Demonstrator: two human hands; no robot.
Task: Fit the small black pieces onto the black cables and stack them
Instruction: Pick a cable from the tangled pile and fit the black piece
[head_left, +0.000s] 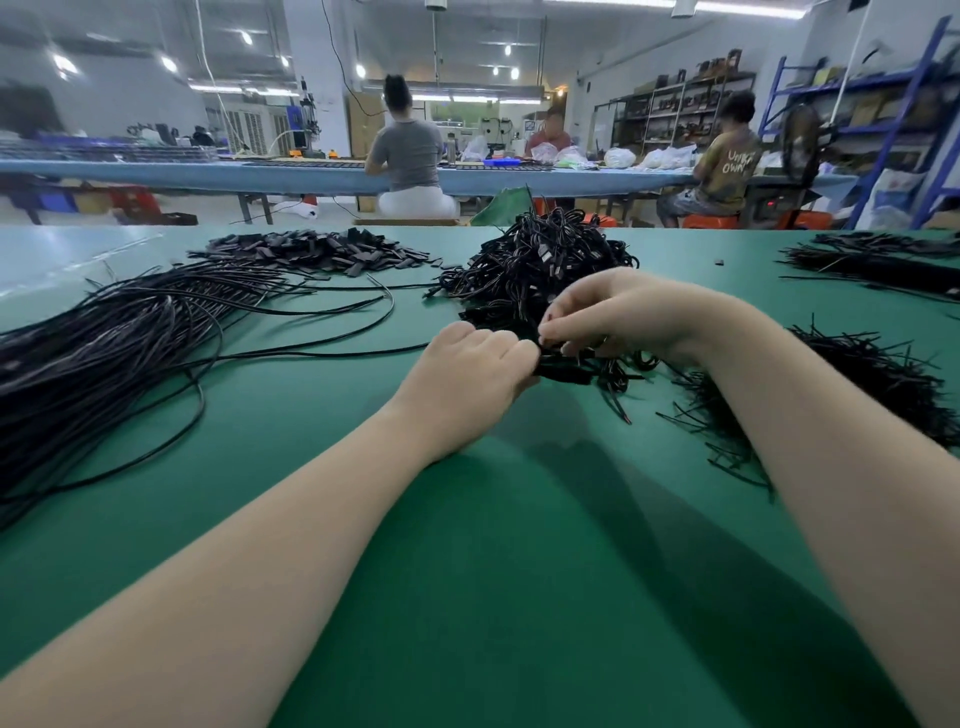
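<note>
On the green bench (519, 545), both hands meet at a bunch of thin black cables (576, 371). The left hand (467, 374) has curled fingers, its grip grasping them. The right hand (618, 312) pinches them from above. Behind sits a tangled cable pile (540, 260), then small black pieces (322, 252).

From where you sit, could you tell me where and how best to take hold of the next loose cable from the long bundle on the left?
Take the single cable that arcs out of the long bundle toward the pile of small black pieces. It lies alone on the green mat, so I would pinch it from above with the left hand, near its free end.
</note>
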